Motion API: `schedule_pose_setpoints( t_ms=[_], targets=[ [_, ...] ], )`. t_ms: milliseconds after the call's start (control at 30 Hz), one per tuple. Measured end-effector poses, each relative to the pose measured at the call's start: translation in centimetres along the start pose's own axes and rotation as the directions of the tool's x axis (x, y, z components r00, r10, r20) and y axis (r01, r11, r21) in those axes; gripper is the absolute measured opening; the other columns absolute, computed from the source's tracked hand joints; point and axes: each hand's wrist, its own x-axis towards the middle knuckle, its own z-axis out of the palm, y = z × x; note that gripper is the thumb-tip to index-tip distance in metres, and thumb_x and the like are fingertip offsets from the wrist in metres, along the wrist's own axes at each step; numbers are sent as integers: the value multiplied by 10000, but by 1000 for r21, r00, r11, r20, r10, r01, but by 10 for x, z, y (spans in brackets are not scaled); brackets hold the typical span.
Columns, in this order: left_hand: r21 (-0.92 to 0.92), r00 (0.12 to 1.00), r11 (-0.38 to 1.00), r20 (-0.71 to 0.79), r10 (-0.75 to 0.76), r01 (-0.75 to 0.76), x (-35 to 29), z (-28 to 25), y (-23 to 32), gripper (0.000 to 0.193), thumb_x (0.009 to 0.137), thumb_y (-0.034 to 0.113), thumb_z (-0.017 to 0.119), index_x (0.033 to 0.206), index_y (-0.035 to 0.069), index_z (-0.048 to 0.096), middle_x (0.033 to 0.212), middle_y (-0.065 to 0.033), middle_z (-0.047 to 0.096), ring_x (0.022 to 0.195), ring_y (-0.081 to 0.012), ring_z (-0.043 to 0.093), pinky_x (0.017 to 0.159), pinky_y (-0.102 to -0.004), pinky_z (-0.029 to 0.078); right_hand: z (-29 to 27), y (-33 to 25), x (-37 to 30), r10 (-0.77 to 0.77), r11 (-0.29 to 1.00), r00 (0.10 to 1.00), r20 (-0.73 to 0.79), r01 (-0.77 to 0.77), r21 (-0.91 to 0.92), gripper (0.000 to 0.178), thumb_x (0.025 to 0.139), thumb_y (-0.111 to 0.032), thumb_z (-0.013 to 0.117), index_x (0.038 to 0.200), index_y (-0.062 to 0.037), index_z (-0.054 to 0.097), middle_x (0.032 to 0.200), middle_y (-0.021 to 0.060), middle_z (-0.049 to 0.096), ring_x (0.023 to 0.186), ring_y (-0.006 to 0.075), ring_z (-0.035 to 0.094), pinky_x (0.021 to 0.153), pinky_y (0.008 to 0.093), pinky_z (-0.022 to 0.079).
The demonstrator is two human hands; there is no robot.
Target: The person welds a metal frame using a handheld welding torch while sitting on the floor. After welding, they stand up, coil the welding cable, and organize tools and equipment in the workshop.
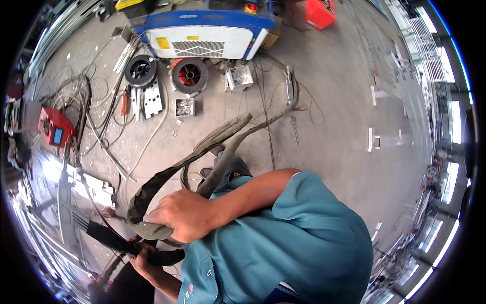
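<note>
My right hand (185, 215) is closed around a grey-green fabric cable sleeve (223, 169), bunched in a loop in front of my body. From my fist one length of the sleeve runs forward along the floor to a silver metal end piece (290, 88). A darker, open-edged stretch of sleeve (167, 177) curves round to the left of the same fist. Lower and to the left, my left hand (143, 259) has its fingers wrapped round a black sleeve (111, 239). Where the black and grey-green lengths meet, my right hand hides part of them.
A blue and white machine (202, 38) stands ahead, with two wire spools (140, 70) and boxes of small parts (239, 77) before it. A red unit with a screen (52, 126) sits at left among tangled cables. A red box (320, 14) lies far right.
</note>
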Motion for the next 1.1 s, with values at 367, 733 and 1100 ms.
schedule_pose_setpoints(
  t_ms=[367,733,1100],
  targets=[
    [214,982,973,144,-120,88,15,38,10,639,636,136,768,1200,-43,525,773,-91,624,651,-182,601,625,-287,503,42,20,-26,242,966,970,-33,-244,-88,316,701,-138,680,1007,-58,688,849,203,686,837,413,680,715,527,532],
    [414,989,906,78,-128,85,7,-10,-3,601,604,170,742,1122,-49,532,703,-70,562,595,-180,567,558,-283,470,46,52,-85,445,852,839,-313,-505,-141,382,707,-134,660,1086,-116,705,894,196,709,883,418,676,761,529,526],
    [149,908,979,376,-184,137,20,-59,-25,575,681,200,814,1150,-15,560,934,-112,645,770,-244,654,662,-363,559,99,-41,-47,130,984,987,89,-117,-136,267,635,-68,657,879,35,620,745,247,661,766,449,677,687,545,535]
  ],
)
